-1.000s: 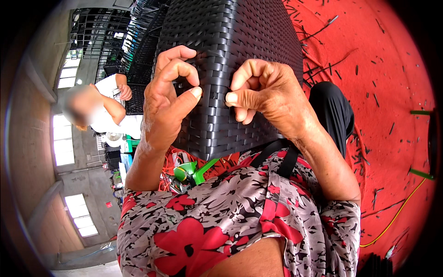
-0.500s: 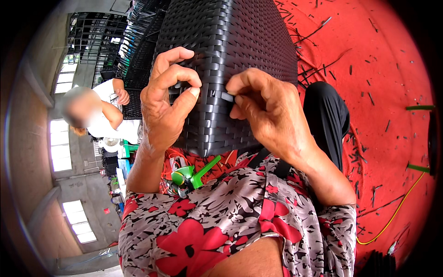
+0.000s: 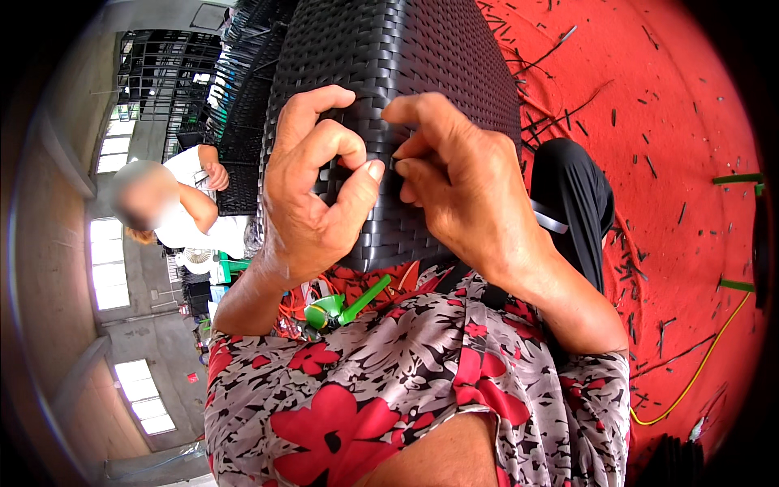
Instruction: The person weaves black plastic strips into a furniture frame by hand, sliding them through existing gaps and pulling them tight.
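Observation:
A black woven wicker piece (image 3: 324,65) stands in front of me, its corner edge running between my hands. My left hand (image 3: 320,183) lies over the left face, thumb and index finger curled toward each other at the edge; what they grip, if anything, is too small to make out. Across the edge, my right hand (image 3: 471,191) has its thumb bent against the weave and its index finger reaching to the corner strands. Its palm side is hidden. A short shiny grey strip-like piece (image 3: 549,217) shows beyond my right wrist, against my dark trouser leg.
A green tool-like object (image 3: 345,307) lies below the wicker piece. Dark strip scraps (image 3: 652,166) litter the red floor covering (image 3: 690,105), with a yellow cable (image 3: 706,365) at right. To the left sits another person (image 3: 191,199), near stacked black frames (image 3: 162,69).
My left hand has shifted right, toward the edge. My right index finger has stretched up to the corner strands. The short strip pinched there earlier no longer shows; a grey piece now appears beyond my right wrist.

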{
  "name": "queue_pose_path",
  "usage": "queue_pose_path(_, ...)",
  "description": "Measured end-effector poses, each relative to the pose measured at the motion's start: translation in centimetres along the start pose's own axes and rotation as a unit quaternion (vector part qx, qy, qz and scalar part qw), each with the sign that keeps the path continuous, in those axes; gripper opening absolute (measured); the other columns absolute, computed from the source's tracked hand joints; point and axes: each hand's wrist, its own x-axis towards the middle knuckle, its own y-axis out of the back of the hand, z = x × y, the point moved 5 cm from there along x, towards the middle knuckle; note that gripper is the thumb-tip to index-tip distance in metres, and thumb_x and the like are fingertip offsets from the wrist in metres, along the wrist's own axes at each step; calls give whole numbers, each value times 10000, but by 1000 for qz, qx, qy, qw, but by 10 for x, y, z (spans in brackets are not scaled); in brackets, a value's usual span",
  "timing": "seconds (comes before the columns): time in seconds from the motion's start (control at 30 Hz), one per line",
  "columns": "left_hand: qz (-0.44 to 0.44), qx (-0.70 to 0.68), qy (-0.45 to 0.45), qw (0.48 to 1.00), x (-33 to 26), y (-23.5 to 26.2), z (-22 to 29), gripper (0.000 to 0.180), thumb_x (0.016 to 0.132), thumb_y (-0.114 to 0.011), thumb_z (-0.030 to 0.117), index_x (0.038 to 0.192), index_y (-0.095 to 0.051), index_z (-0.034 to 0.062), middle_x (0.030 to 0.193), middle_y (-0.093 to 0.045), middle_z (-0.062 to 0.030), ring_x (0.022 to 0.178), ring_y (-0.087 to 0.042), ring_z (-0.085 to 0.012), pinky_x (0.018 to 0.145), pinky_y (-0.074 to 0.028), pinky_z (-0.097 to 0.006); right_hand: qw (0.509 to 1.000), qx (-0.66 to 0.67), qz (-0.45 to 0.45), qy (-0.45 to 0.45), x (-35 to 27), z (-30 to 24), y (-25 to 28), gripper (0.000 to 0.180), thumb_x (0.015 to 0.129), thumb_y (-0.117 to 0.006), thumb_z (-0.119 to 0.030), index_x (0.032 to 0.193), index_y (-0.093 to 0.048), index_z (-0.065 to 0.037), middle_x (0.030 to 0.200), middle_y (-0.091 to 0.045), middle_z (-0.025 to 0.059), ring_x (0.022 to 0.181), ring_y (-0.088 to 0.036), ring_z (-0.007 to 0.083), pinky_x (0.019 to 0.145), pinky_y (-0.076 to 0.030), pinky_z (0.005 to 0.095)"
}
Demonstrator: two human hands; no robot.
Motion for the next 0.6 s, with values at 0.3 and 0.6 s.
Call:
queue_pose_path(0.3,-24,-24,35,999,-4,2,-13,154,688,-647,16,758,-513,45,1076,-522,-175,1045,-528,-269,844,-415,-347,977,-206,-31,38,-21,-4,6,193,762,-642,32,947,-593,4,824,-621,149,708,-616,305,604,-499,351)
queue_pose_path(0.6,26,-61,25,997,-6,4,-11,235,747,-742,142,808,-553,16,1140,-569,-162,977,-573,-229,850,-434,-316,959,240,-38,-146,3,29,-8,88,768,-655,53,796,-574,35,668,-571,17,575,-520,75,514,-437,258)
